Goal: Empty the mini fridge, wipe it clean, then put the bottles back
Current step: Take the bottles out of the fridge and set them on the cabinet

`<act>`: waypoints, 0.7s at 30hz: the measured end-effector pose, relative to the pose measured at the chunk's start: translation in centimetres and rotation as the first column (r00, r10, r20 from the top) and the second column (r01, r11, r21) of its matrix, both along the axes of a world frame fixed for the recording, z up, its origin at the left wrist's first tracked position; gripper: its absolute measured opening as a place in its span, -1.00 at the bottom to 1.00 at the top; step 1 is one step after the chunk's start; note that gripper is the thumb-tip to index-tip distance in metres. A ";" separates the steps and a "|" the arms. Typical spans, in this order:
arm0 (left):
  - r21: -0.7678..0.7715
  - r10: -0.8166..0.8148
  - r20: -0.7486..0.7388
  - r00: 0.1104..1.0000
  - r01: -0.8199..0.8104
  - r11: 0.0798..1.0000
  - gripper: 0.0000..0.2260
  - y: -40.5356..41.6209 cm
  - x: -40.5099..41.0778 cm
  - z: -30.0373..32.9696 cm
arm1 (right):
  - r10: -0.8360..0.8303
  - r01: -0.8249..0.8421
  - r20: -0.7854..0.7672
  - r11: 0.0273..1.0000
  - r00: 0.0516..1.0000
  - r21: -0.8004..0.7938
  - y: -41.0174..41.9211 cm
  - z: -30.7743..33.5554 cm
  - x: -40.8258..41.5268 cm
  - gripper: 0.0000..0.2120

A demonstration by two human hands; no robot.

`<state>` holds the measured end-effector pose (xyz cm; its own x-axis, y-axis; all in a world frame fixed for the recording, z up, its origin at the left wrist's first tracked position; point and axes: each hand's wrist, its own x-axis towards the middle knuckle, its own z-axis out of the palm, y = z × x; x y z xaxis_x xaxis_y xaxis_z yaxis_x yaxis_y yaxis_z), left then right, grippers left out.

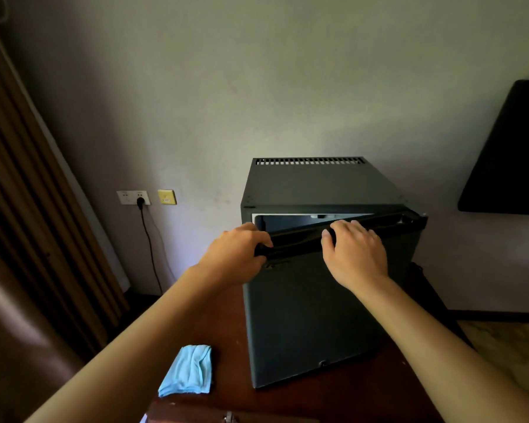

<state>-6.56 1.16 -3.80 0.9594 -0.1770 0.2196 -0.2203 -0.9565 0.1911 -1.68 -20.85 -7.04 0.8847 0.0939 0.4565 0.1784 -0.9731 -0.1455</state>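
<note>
Gripping the top edge of the door point(312, 303), both hands sit on the fridge point(321, 184), which stands on a dark wood table point(348, 401) against the wall. Left hand point(235, 257) curls over the door's free corner, thumb under and fingers over the lip; right hand point(356, 254) lies further along the same edge toward the hinge side, fingers hooked over the rim. Door is ajar: a narrow wedge of pale interior shows just beyond the fingertips, too dark and narrow to tell whether bottles are inside. Judged handling: door is a stiff, flat metal panel, smooth painted face with little to hold, so the top lip is the sensible purchase, and the corner under the left hand gives the most leverage, being farthest from the hinge. Cabinet looks boxy and fairly heavy, but it could slide on the polished table if pulled hard; a hand bracing the cabinet would steady it. A seal may resist at first, so a steady pull suits better than a jerk. A blue cloth point(187, 372), soft and folded, lies on the table below and near the left forearm, within easy reach for wiping. A plug point(140, 203) sits in a wall socket well to the left of the left hand.
</note>
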 end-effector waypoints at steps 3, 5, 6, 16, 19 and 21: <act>-0.100 -0.006 0.056 0.998 0.011 0.995 -0.73 0.3 -1.8 0.1 | -0.048 0.047 -0.038 0.999 0.998 -0.021 -0.1 0.3 -1.3 -0.57; -0.168 -0.009 0.103 0.995 0.026 0.985 -0.75 0.4 -2.6 0.2 | -0.051 0.050 -0.037 0.999 0.998 -0.012 -0.4 0.4 -2.2 -0.57; -0.194 -0.007 0.129 0.992 0.033 0.980 -0.77 0.4 -3.0 0.2 | -0.048 0.048 -0.038 0.999 0.998 -0.005 -0.5 0.4 -2.7 -0.57; -0.229 -0.088 0.096 0.991 0.108 0.967 -0.86 -1.1 -4.3 -1.3 | -0.051 0.049 -0.163 0.999 0.985 -0.014 -3.7 1.5 -7.2 -0.57; -0.247 -0.130 0.066 0.989 0.143 0.958 -0.88 -2.9 -4.1 -1.7 | -0.041 0.034 -0.230 0.999 0.972 -0.032 -5.7 1.8 -8.7 -0.57; -0.256 -0.171 0.065 0.983 0.182 0.949 -0.87 -4.4 -3.9 -1.8 | -0.040 0.022 -0.310 0.998 0.950 -0.063 -7.1 2.2 -9.7 -0.55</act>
